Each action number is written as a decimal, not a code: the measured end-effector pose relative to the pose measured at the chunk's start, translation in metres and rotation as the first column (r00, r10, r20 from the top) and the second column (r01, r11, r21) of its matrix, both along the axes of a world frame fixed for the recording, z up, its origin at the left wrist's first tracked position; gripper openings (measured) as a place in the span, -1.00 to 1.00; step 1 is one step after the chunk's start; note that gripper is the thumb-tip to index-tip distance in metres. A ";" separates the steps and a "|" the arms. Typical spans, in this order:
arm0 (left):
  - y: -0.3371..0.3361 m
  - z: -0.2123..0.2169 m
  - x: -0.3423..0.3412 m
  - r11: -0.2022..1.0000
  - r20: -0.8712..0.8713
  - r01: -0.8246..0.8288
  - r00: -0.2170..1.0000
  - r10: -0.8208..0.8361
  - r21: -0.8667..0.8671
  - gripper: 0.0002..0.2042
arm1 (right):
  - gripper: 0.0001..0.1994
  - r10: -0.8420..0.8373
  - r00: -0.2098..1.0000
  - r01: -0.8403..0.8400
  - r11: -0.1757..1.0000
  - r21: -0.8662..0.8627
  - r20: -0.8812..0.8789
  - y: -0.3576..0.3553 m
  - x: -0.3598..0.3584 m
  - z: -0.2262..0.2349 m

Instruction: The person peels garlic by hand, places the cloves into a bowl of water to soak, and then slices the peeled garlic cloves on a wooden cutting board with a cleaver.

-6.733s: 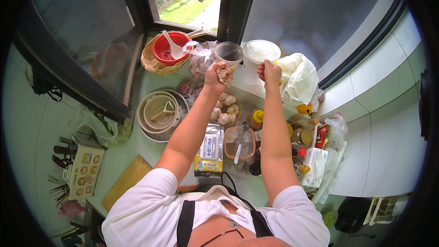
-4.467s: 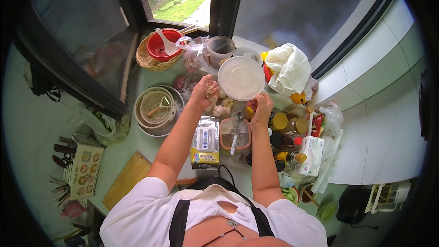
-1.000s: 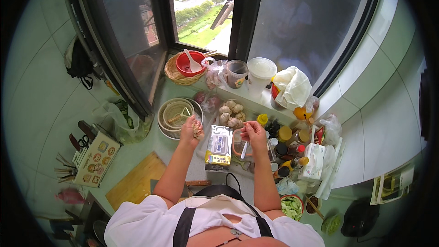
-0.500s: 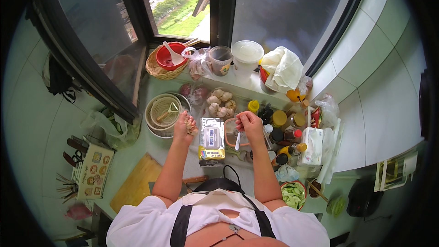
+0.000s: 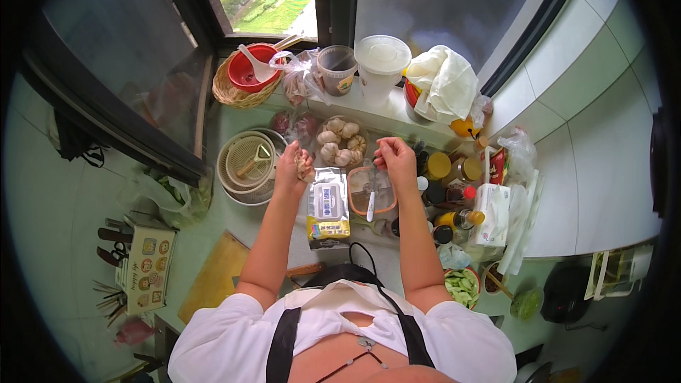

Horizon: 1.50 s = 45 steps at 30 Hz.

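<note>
My left hand (image 5: 291,170) is closed around garlic (image 5: 306,168), whose pale, papery surface shows between the fingers. It is left of a wet-wipes pack (image 5: 328,204) and beside a colander (image 5: 245,158). My right hand (image 5: 396,162) is closed in a pinch above the far right edge of an orange-rimmed clear container (image 5: 380,211); anything between its fingertips is too small to make out. A white-handled utensil (image 5: 370,206) leans in that container. Several whole garlic bulbs (image 5: 342,143) are grouped beyond the pack, between my hands.
Sauce bottles and jars (image 5: 454,202) crowd the right side, near a tissue pack (image 5: 491,214). Along the sill stand a red bowl (image 5: 253,69), tubs (image 5: 383,57) and a white cloth (image 5: 445,85). A cutting board (image 5: 216,276) and knife handle (image 5: 305,269) lie near my body.
Both hands have moved farther away from my body, the right one more, uncovering more of the orange-rimmed container. The left hand still holds the garlic. The whole view has shifted slightly.
</note>
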<state>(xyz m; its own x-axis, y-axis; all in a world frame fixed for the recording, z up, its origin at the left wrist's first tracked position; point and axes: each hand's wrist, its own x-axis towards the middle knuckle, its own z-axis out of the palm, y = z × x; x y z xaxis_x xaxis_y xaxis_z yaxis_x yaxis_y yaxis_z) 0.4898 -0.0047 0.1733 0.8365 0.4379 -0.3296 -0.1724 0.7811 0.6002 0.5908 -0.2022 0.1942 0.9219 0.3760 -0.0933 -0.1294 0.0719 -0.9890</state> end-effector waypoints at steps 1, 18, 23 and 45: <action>0.001 0.000 0.006 1.000 -0.016 0.003 1.000 -0.003 -0.004 -0.78 | -0.85 -0.014 1.000 0.014 1.000 0.002 -0.007 0.001 0.008 -0.001; 0.014 0.001 0.077 1.000 0.010 -0.010 1.000 0.010 -0.014 -0.79 | -0.66 -0.132 0.947 0.165 0.982 0.090 -0.291 0.066 0.140 0.031; 0.016 -0.010 0.081 1.000 0.010 -0.001 1.000 0.002 -0.018 -0.79 | -0.71 -0.205 0.954 0.228 0.970 0.083 -0.219 0.076 0.152 0.016; 0.007 -0.012 -0.031 0.996 -0.098 -0.059 0.994 0.052 -0.068 -0.80 | -0.83 0.283 0.926 -0.268 0.959 0.092 -0.250 0.018 -0.044 -0.007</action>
